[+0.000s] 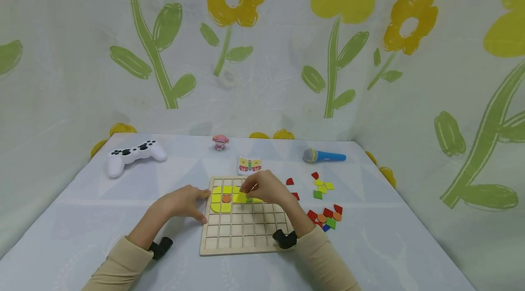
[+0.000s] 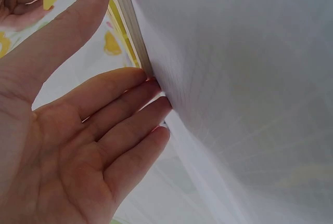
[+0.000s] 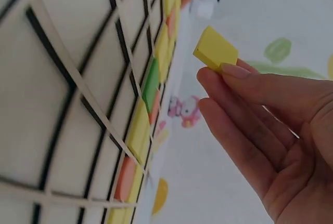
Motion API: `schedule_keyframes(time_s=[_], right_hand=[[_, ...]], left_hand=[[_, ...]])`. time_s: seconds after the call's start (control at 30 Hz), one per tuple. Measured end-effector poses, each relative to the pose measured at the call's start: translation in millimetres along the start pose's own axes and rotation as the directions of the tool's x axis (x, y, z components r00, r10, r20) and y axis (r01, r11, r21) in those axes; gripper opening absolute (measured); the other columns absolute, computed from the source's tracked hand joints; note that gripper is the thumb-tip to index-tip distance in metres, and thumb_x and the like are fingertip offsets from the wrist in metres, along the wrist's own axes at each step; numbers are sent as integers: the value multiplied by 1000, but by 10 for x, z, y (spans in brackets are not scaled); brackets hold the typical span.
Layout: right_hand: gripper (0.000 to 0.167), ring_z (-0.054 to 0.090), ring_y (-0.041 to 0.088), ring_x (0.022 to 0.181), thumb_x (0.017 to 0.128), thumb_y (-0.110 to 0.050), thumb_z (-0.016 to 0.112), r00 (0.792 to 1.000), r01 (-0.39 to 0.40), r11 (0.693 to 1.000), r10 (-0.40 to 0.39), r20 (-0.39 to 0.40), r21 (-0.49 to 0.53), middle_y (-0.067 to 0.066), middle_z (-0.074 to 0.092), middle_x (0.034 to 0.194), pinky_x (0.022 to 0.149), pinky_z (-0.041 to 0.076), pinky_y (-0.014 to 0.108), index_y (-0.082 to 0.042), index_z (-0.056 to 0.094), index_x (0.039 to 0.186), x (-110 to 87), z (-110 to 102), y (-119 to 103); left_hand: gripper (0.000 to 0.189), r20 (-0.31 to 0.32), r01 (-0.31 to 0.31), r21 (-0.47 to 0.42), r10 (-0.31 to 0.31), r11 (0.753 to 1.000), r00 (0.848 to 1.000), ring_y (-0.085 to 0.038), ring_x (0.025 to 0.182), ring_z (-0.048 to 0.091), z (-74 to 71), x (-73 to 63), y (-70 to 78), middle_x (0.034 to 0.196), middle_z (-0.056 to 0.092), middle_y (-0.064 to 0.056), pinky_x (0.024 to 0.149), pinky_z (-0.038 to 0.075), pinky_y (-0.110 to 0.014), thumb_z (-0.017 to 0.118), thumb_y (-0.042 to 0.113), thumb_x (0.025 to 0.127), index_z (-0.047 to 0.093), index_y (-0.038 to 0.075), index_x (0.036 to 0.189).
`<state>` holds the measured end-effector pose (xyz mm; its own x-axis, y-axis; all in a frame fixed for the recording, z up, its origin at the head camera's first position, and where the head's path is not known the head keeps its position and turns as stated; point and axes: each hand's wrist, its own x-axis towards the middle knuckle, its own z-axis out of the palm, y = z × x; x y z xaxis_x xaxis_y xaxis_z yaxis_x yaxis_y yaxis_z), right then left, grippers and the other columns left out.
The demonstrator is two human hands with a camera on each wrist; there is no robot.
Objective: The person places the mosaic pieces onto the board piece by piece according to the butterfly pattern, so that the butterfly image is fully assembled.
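My right hand [image 1: 268,187] pinches a yellow square tile [image 3: 216,50] between thumb and fingers. It is over the upper middle of a wooden grid board [image 1: 223,251], the tile held off the board in the right wrist view. At the board's left edge, my left hand [image 1: 182,201] touches the wood with thumb and fingertips spread and mostly straight. Yellow tiles [image 1: 216,198] fill cells at the upper left, around an orange round tile [image 1: 226,198]. Farther along the rows lies a green tile [image 3: 150,84]. My right hand hides part of the top rows in the head view.
Behind the board stands a small pattern card [image 1: 249,165]. Loose red, yellow, green, orange and blue tiles [image 1: 328,213] lie to the right. A white game controller [image 1: 135,156], pink figurine [image 1: 220,142] and blue toy microphone [image 1: 326,155] sit farther back.
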<state>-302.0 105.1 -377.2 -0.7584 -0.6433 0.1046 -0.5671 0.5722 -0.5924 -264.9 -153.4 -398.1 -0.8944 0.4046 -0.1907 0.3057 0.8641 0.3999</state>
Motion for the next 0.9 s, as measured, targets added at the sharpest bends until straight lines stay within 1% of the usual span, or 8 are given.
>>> schedule_keyframes(time_s=[0.2,0.33,0.57,0.67,0.9], right_hand=[[12,62,5,73,82,1,73,996,-43,999,44,71,-21,-2,70,84,70,51,17,-7,75,90,50,147,-14],[12,60,4,72,82,1,74,995,-62,997,65,75,-45,-4,69,84,70,50,16,-8,75,90,57,196,-11],[12,62,4,74,83,0,73,991,-100,993,105,81,-59,-1,71,88,69,51,16,-6,76,93,43,235,-34],[13,62,3,73,82,0,74,989,-110,992,116,91,-69,-2,72,89,69,51,16,-6,77,93,41,240,-47],[15,60,4,73,81,-1,76,986,-120,987,131,107,-103,-2,72,91,70,50,15,-7,77,95,37,234,-101]], left_hand=[[81,2,-2,3,2,1000,1000,-37,121,49,-2,9,-7,134,55,-20,100,39,-54,87,32,69,54,0,135],[81,4,0,1,0,1000,1000,-37,121,49,-2,15,-8,134,55,-20,100,39,-54,87,33,69,54,1,135],[81,3,8,-18,-8,1000,1000,-38,123,48,12,15,-14,135,55,-19,100,39,-55,87,32,68,55,1,135],[80,-2,6,-14,-6,1000,1000,-38,124,47,24,13,-24,136,55,-18,100,39,-54,87,32,68,55,1,135],[82,-3,-6,-6,6,1000,1000,-39,124,47,-5,13,-13,136,54,-18,101,38,-55,87,33,67,55,1,135]])
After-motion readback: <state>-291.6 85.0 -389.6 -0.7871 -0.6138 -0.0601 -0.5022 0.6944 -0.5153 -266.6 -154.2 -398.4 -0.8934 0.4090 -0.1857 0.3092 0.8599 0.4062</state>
